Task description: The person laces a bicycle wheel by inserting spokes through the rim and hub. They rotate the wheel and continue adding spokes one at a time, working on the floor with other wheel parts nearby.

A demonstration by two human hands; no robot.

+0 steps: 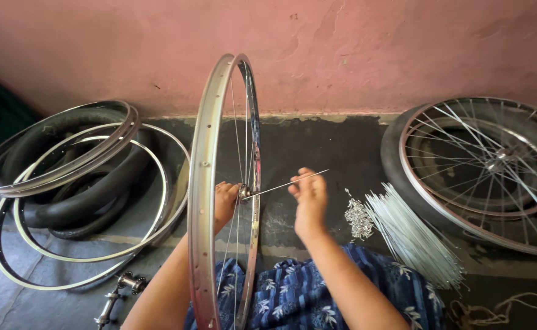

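Observation:
A shiny metal bicycle rim [202, 183] stands upright on edge in front of me, with a few thin spokes running to a small hub [244, 192] at its centre. My left hand [224, 201] reaches through the rim and grips the hub. To the right of the rim, my right hand [308, 195] pinches a loose silver spoke [287, 183], whose far end meets the hub.
Bare rims and black tyres [79, 177] are piled at the left. A spoked wheel on a tyre [488, 171] lies at the right. On the floor sit a bundle of spokes [412, 235], a heap of nipples [358, 218] and a spare hub axle [119, 293]. A pink wall stands behind.

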